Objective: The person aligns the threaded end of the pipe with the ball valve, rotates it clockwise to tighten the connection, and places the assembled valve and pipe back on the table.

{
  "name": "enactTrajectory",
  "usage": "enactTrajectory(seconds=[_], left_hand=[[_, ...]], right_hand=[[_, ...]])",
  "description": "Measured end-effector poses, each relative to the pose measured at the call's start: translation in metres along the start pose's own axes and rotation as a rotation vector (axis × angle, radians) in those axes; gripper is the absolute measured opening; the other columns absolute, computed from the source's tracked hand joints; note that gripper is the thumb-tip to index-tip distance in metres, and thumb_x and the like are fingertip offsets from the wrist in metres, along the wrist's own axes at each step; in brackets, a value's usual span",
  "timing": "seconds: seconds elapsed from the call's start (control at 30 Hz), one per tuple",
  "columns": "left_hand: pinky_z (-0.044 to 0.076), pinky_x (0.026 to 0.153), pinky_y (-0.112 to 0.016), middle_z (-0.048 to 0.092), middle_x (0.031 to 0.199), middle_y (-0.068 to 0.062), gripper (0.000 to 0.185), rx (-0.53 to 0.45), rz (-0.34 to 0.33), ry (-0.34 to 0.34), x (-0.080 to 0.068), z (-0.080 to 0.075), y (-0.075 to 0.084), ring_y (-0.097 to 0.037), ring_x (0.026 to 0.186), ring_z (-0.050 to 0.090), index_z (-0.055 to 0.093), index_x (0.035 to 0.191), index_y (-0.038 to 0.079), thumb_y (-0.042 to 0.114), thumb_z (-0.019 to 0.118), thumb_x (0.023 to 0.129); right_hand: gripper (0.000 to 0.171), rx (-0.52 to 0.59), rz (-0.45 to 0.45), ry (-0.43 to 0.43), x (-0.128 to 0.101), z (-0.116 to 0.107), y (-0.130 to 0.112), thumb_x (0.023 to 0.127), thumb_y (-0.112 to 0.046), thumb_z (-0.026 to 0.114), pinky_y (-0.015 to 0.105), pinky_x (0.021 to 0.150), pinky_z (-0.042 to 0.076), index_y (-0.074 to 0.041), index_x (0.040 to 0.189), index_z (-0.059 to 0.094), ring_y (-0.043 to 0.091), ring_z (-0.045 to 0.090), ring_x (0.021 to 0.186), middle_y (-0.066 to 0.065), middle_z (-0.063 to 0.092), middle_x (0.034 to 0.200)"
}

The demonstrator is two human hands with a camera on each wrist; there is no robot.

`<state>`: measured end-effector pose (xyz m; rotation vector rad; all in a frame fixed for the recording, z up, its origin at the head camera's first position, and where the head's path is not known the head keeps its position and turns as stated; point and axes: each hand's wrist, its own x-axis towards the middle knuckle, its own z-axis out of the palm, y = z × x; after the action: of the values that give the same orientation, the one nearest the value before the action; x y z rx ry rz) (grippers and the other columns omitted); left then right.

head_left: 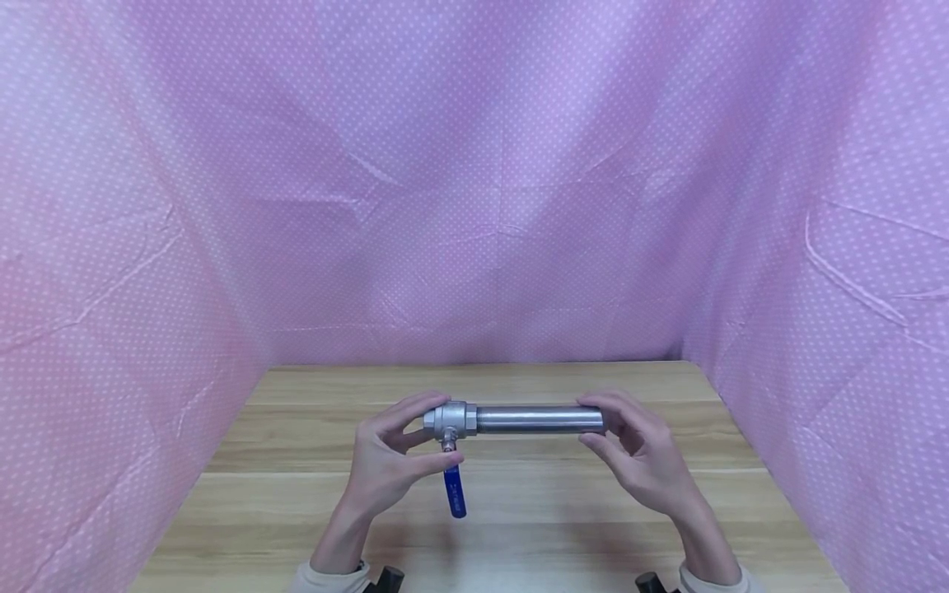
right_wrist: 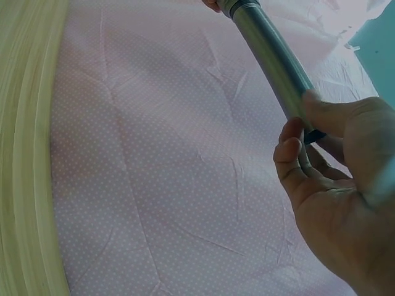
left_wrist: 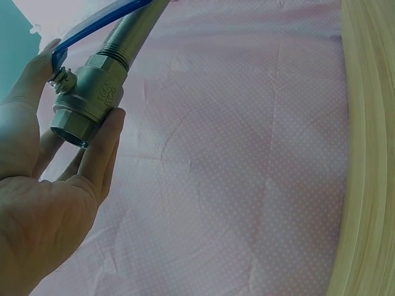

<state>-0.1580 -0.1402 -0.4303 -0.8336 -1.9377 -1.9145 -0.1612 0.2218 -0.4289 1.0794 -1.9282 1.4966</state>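
A steel ball valve [head_left: 450,421] with a blue lever handle [head_left: 454,492] is screwed onto a steel pipe [head_left: 539,419]. The assembly lies level above the wooden table [head_left: 519,511]. My left hand [head_left: 385,461] grips the valve body [left_wrist: 86,98] between thumb and fingers, with the blue handle [left_wrist: 92,28] hanging toward me. My right hand [head_left: 638,453] pinches the pipe's free end [right_wrist: 290,80] with thumb and fingertips. The pipe's very end is hidden by the right fingers.
Pink dotted cloth [head_left: 474,206] walls in the table at the back and both sides. Bare wood lies beneath and in front of the hands. Dark wrist mounts [head_left: 385,578] show at the bottom edge.
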Motion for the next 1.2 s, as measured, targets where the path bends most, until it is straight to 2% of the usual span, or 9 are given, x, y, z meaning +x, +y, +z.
enactTrajectory(seconds=[0.1,0.2,0.4,0.5,0.6,0.7,0.9,1.1,1.2], left_hand=[[0.073,0.104,-0.042,0.078,0.141,0.004,0.068,0.002,0.001,0.001,0.0002,-0.0002,-0.0002,-0.012,0.125,0.076,0.074,0.138,-0.006,-0.017,0.096,0.074],[0.073,0.104,-0.042,0.078,0.141,0.004,0.068,-0.001,0.001,0.000,0.0001,-0.0005,-0.0003,-0.012,0.126,0.076,0.074,0.138,-0.007,-0.017,0.096,0.074],[0.073,0.104,-0.042,0.078,0.141,-0.006,0.068,-0.002,0.002,-0.001,0.0000,-0.0007,-0.0002,-0.012,0.126,0.076,0.074,0.138,-0.007,-0.017,0.096,0.073],[0.073,0.104,-0.042,0.078,0.142,-0.006,0.069,-0.003,0.001,-0.002,0.0001,-0.0005,0.0001,-0.012,0.126,0.076,0.074,0.138,-0.007,-0.017,0.096,0.074],[0.073,0.104,-0.042,0.078,0.142,0.001,0.069,-0.003,0.000,-0.004,0.0001,-0.0003,0.0004,-0.012,0.126,0.076,0.074,0.138,-0.007,-0.017,0.096,0.074],[0.073,0.104,-0.042,0.078,0.142,0.002,0.068,-0.005,-0.001,-0.006,0.0000,-0.0003,0.0003,-0.012,0.126,0.076,0.074,0.138,-0.007,-0.017,0.096,0.074],[0.073,0.104,-0.042,0.074,0.141,-0.026,0.069,-0.005,0.002,-0.011,-0.0004,-0.0005,0.0003,-0.012,0.126,0.076,0.074,0.138,-0.007,-0.017,0.096,0.074],[0.073,0.104,-0.042,0.071,0.141,-0.033,0.068,-0.010,-0.001,-0.015,-0.0003,-0.0002,0.0008,-0.012,0.127,0.076,0.074,0.139,-0.007,-0.017,0.096,0.075],[0.073,0.104,-0.042,0.074,0.141,-0.028,0.068,-0.013,0.000,-0.011,-0.0005,-0.0002,0.0006,-0.012,0.127,0.076,0.074,0.138,-0.007,-0.017,0.095,0.075]], right_hand=[[0.063,0.076,-0.039,-0.009,0.0025,0.0007,0.0006,0.078,0.040,0.071,0.017,0.080,0.066,0.018,0.137,0.063,0.008,0.071,0.101,0.012,0.072,0.128],[0.062,0.098,-0.064,-0.010,0.0035,0.0008,0.0014,0.076,0.041,0.071,0.016,0.091,0.068,0.020,0.135,0.062,0.009,0.073,0.110,0.015,0.071,0.130],[0.061,0.071,-0.070,-0.003,0.0023,0.0002,0.0026,0.076,0.039,0.073,0.016,0.099,0.067,0.019,0.133,0.064,0.010,0.072,0.116,0.017,0.071,0.130],[0.064,0.060,-0.074,0.000,0.0021,0.0000,0.0022,0.073,0.041,0.071,0.016,0.100,0.066,0.019,0.133,0.064,0.010,0.071,0.117,0.017,0.071,0.129],[0.065,0.053,-0.077,0.001,0.0023,-0.0001,0.0016,0.072,0.042,0.071,0.015,0.100,0.066,0.019,0.132,0.065,0.010,0.071,0.115,0.018,0.071,0.128],[0.063,0.037,-0.072,0.000,0.0022,-0.0004,0.0012,0.074,0.040,0.073,0.015,0.098,0.066,0.018,0.132,0.065,0.009,0.071,0.113,0.016,0.072,0.128],[0.060,-0.025,-0.048,-0.003,-0.0001,-0.0013,0.0005,0.078,0.037,0.073,0.012,0.089,0.064,0.014,0.133,0.067,0.005,0.067,0.104,0.008,0.074,0.123],[0.053,-0.112,0.027,0.005,-0.0027,-0.0032,-0.0008,0.083,0.032,0.071,0.013,0.071,0.063,0.008,0.131,0.072,0.000,0.068,0.091,0.005,0.076,0.106],[0.050,-0.129,0.066,0.006,-0.0034,-0.0037,-0.0017,0.087,0.029,0.071,0.016,0.060,0.061,0.005,0.131,0.073,0.000,0.069,0.082,0.003,0.076,0.098]])
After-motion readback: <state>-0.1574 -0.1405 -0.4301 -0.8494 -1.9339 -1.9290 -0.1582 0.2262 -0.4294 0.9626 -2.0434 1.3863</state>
